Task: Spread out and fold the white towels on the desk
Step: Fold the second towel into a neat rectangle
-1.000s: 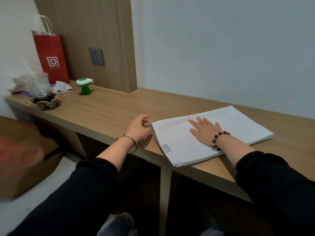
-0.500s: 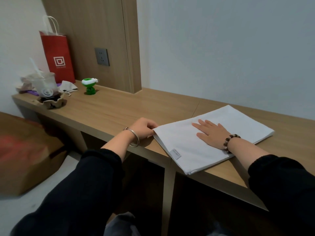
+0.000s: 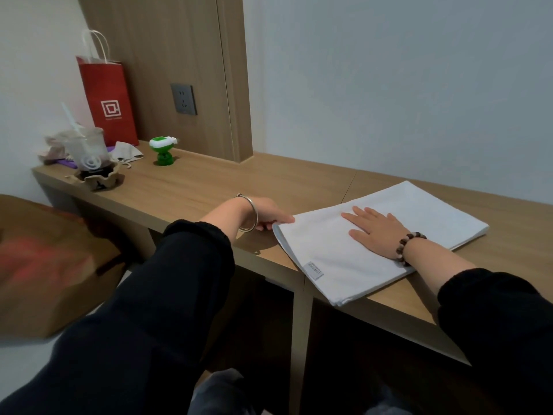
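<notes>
head view: left hand [image 3: 269,212] has now closed on the white towel's [image 3: 329,250] left corner on the surface [image 3: 194,187]; right hand [image 3: 375,230] still presses flat, open, ready for unfolding

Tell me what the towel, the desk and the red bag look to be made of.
White towel: soft woven cloth, matte, folded in layers with a sewn label at its near edge. Desk: wood-grain board, probably laminate, with a smooth, faint sheen. Red bag: stiff paper, by its creased flat sides, with white cord handles.
</notes>
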`<action>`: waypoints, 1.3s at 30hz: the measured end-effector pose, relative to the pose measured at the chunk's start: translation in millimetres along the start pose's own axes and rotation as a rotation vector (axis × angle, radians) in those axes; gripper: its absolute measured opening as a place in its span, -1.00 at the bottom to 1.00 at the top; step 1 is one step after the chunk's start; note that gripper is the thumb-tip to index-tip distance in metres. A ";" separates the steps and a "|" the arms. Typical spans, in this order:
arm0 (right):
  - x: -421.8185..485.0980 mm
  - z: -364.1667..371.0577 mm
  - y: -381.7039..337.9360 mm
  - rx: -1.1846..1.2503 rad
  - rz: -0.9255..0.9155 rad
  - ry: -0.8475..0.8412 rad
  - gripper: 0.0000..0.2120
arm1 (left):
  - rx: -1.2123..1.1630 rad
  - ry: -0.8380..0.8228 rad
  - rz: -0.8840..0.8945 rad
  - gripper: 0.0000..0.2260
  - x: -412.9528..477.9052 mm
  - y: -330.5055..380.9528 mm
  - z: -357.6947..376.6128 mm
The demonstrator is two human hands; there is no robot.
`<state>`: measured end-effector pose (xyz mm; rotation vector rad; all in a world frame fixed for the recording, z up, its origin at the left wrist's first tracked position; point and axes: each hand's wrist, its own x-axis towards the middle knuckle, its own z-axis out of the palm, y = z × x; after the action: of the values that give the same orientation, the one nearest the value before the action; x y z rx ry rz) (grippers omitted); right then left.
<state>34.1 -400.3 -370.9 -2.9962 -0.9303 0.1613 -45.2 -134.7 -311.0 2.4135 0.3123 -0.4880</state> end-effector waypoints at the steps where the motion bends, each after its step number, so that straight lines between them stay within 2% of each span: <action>1: -0.2 -0.3 -0.3 -0.003 0.000 0.000 -0.51 | 0.027 0.016 0.002 -0.68 -0.1 0.1 1.1; 7: -1.5 0.7 -9.5 -0.020 0.049 0.002 -0.49 | 0.084 0.128 0.040 -0.71 6.8 -6.3 2.3; 10: 0.2 4.7 -27.1 -0.018 0.141 0.021 -0.47 | 0.267 0.362 0.037 -0.65 15.9 -9.9 7.9; 13: 4.1 4.4 -41.8 0.020 0.251 0.021 -0.45 | 0.335 0.528 0.003 -0.76 23.0 -7.3 20.9; 15: 7.3 2.2 -47.8 0.043 0.310 0.012 -0.44 | 0.459 0.570 0.011 -0.64 26.0 -1.6 27.9; 18: 14.1 -0.4 -57.5 0.082 0.411 0.006 -0.44 | 0.592 0.434 0.093 -0.53 27.8 15.6 43.7; 21: 18.8 -3.7 -64.0 0.104 0.485 0.005 -0.44 | 0.574 0.276 0.061 -0.49 27.3 22.9 71.1; 24: 14.6 -5.0 -58.5 0.093 0.355 -0.018 -0.43 | 0.576 0.307 0.061 -0.47 21.4 19.0 88.8; 26: 3.0 -4.8 -38.0 0.080 0.216 -0.023 -0.44 | 0.571 0.331 0.068 -0.48 17.9 17.4 89.9; 27: -5.0 -5.4 -20.9 0.081 0.205 -0.017 -0.45 | 0.568 0.346 0.071 -0.48 16.2 17.1 90.3; 28: -14.2 -6.1 0.3 0.083 0.254 -0.002 -0.45 | 0.563 0.361 0.076 -0.49 14.2 17.0 91.6; 32: -51.6 -7.7 66.9 0.055 0.672 0.051 -0.45 | 0.540 0.396 0.077 -0.49 7.8 19.3 95.8; 34: -53.1 -8.9 59.3 0.076 0.733 0.019 -0.43 | 0.542 0.374 0.059 -0.49 6.4 21.5 94.2; 39: -32.2 -8.0 11.9 0.132 0.491 0.050 -0.43 | 0.614 0.224 0.023 -0.49 11.4 29.5 78.1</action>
<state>15.2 -428.1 -360.2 -3.0198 -0.1562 0.1380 -45.6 -206.1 -355.8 3.0763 0.2545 -0.3330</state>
